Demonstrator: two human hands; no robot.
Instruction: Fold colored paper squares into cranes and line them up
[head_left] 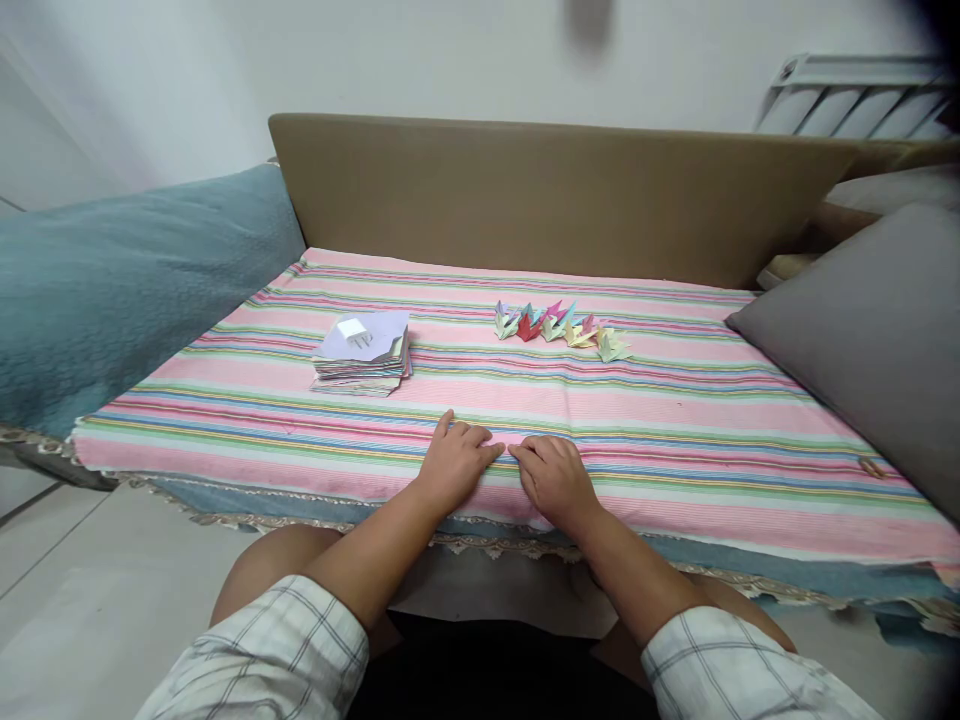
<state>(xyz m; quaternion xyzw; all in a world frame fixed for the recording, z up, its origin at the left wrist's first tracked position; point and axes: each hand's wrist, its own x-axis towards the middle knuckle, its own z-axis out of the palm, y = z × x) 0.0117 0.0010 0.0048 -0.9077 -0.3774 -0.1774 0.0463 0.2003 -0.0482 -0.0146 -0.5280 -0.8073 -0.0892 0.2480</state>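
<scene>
My left hand (pixel 459 462) rests palm down on the pink striped cloth (pixel 675 410), near its front edge. Its fingers are apart and nothing shows in them. Beside it, my right hand (pixel 556 480) also lies on the cloth, fingers loosely bent, holding nothing that I can see. The two thumbs point toward each other with a small gap between them. Beyond my left hand, to the left, stands a stack of paper sheets (pixel 360 368) with a white plug adapter (pixel 354 332) on top. Several folded paper cranes (pixel 529 327) in mixed colours sit in a cluster past my right hand.
A brown backrest (pixel 525 200) closes off the far side. A blue covered armrest (pixel 142 270) is at the left, a large grey cushion (pixel 862 330) at the right. A small brown object (pixel 871 467) lies near the cushion. Lace trim (pixel 495 547) hangs along the front edge.
</scene>
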